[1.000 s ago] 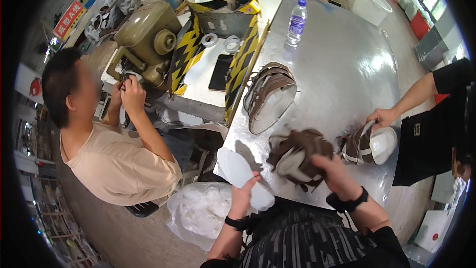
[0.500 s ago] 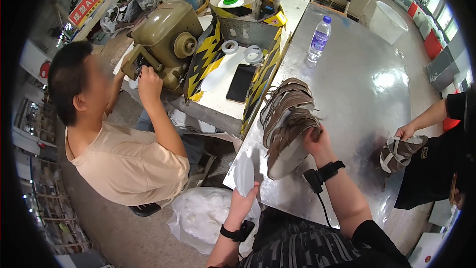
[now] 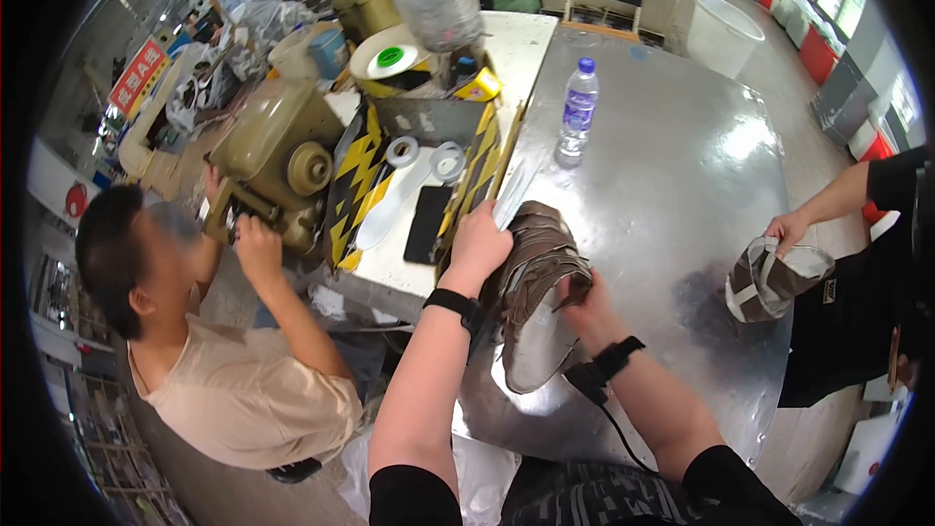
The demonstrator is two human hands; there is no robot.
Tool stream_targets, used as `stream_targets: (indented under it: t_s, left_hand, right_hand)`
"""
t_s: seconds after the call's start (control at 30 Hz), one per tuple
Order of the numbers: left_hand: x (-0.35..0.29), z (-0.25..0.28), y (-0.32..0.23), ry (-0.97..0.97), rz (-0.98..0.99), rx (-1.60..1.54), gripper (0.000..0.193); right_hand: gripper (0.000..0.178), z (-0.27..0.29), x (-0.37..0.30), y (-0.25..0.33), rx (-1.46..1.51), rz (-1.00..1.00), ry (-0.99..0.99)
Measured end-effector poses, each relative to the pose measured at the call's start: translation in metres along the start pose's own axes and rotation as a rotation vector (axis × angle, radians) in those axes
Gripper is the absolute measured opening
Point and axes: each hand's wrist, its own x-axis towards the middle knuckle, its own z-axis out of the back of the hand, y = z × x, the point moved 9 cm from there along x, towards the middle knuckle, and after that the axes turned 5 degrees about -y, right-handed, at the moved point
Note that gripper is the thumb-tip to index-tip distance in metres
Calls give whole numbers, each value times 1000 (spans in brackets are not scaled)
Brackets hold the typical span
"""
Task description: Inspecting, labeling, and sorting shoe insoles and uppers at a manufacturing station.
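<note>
A stack of brown shoe uppers with pale linings lies on the metal table, its pale end toward me. My right hand is closed on the brown edge at the near right side of the stack. At the stack's far left, my left hand grips a few thin white insole-shaped sheets, seen nearly edge-on. Their tips point away from me over the table. Both wrists wear black straps, and a cable hangs from the right one.
A water bottle stands on the metal table. On the left, a seated person works at a green machine beside a striped-edge tray holding a phone and tape rolls. At right, another person's hand holds a shoe upper.
My left hand has moved up and forward with the white sheets, from the table's near edge to beside the stack. My right hand still holds the uppers. The view has shifted.
</note>
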Motion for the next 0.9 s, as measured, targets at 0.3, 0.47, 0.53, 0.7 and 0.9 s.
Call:
stream_targets:
  t_s: [0.3,0.47,0.53,0.7,0.9]
  left_hand:
    - [-33,-52,-5,298,137,-299,45]
    - [-110,28,-13,71,309,-957,40]
    - [-157,43,6,54,401,-1064,44]
    - [-273,-8,77,-5,739,-1471,44]
    - [-317,-57,131,-161,940,-1118,25]
  right_hand:
    - [33,-7,-4,22,-251,-102,23]
    - [31,-73,-114,21,-791,-15,511]
    - [35,-77,-140,29,-1150,190,694]
    - [43,-63,-163,18,-1545,164,1005]
    - [32,21,-117,1,-1902,199,828]
